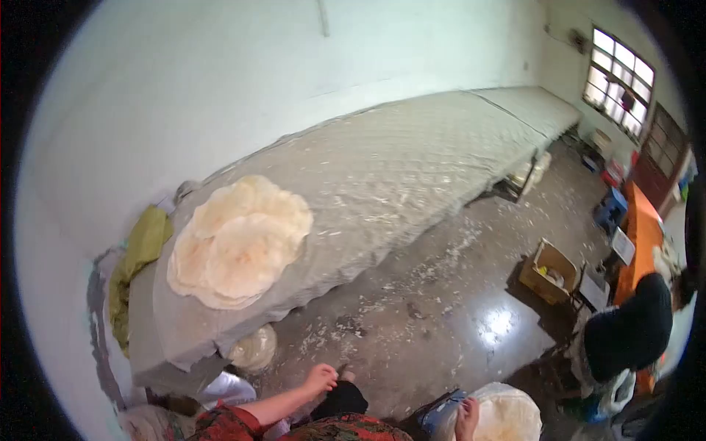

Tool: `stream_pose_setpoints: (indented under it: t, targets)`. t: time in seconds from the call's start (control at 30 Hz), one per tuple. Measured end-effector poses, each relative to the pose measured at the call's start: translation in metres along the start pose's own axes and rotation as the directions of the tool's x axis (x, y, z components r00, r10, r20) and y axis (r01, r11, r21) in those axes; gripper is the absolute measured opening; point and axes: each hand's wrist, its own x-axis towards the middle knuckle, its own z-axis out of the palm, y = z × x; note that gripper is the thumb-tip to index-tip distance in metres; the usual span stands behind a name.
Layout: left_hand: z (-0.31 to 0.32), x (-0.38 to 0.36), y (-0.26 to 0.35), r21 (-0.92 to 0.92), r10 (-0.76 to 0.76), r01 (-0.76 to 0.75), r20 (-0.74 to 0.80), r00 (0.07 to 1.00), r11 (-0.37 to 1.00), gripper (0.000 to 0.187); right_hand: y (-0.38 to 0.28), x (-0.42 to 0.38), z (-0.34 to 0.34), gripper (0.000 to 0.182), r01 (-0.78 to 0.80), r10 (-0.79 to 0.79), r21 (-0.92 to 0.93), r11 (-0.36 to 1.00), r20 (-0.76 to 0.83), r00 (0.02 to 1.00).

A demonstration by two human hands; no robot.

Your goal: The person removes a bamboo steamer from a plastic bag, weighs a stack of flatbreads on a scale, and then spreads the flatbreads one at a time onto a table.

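Note:
My left hand (pixel 321 378) is held in the air over the floor, below the front edge of the covered platform. Its fingers are loosely curled and slightly apart, and I see nothing in them. Down at the bottom, my right hand (pixel 467 419) is at the left edge of a pile of pale round sheets (pixel 509 415), thin and flatbread-like. Its fingers look closed on that edge, though the grip is partly hidden. Another pile of large pale round sheets (pixel 246 246), overlapping with wavy rims, lies on the near left end of the platform.
A long platform with a grey cloth cover (pixel 412 162) runs along the wall. Pale scraps dot the cloth and the concrete floor (pixel 382 316). A cardboard box (pixel 550 270), a blue stool (pixel 610 211) and an orange surface (pixel 641 228) stand to the right. Olive fabric (pixel 145 239) lies at the left.

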Motion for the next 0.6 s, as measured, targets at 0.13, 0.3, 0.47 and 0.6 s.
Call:
stream_pose_setpoints:
  t: [0.13,0.3,0.47,0.6]
  targets:
    - [-0.103,-0.022,0.063,-0.229,0.209,-0.283,-0.3,0.931,0.931,0.007,-0.116,0.031,0.084,0.019,0.28,-0.231,-0.241,0.929,0.214,0.949]
    - [-0.222,0.007,0.126,-0.466,0.157,-0.63,-0.713,0.683,0.621,0.012,-0.228,0.073,0.209,0.024,0.357,-0.215,-0.24,0.903,0.466,0.858]
    - [-0.308,0.038,0.146,-0.766,0.122,-0.423,-0.419,0.9,0.484,0.014,-0.392,0.085,0.378,0.03,0.684,-0.508,-0.088,0.724,0.602,0.616]
    - [-0.321,0.03,0.182,-0.882,0.174,-0.251,-0.195,0.965,0.398,0.019,-0.503,0.07,0.488,0.038,0.961,-0.806,-0.084,0.263,0.528,0.267]
